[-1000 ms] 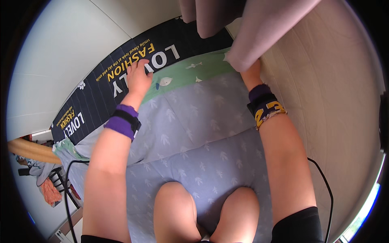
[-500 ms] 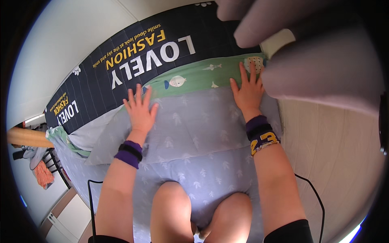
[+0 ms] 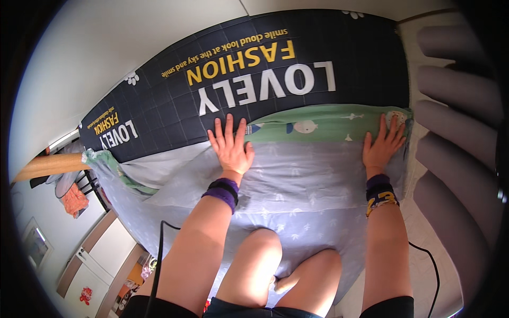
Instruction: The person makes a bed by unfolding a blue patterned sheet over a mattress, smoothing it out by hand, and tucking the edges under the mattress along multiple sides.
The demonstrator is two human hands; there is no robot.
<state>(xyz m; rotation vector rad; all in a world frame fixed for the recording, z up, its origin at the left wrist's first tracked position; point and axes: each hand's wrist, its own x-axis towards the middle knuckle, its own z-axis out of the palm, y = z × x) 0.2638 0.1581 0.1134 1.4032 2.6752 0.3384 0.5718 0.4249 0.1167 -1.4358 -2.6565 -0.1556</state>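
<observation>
My left hand (image 3: 230,151) lies flat with fingers spread, on the grey-blue leaf-print cloth (image 3: 302,169). Its fingertips reach the lower edge of a dark quilted cloth (image 3: 366,58) with large white and yellow lettering. Farther right, my right hand (image 3: 383,146) rests palm down with fingers apart, reaching onto the green fish-print strip (image 3: 334,122) near its right end. That strip runs along the far edge of the leaf-print cloth, below the dark one. Neither hand grips anything. Both wrists wear purple bands with black straps.
My bent knees (image 3: 260,259) press on the bed. Pale walls (image 3: 159,32) rise behind the dark cloth. Grey curtain folds (image 3: 450,116) hang at the right. A wooden rail (image 3: 50,167) juts out at the left, above an orange cloth (image 3: 74,200) and a white cabinet door (image 3: 101,259).
The view has shifted, so the bed and both hands appear farther right and lower. The curtain has moved away rightward, uncovering the dark cloth's right end. Both hands stay flat on the bedding.
</observation>
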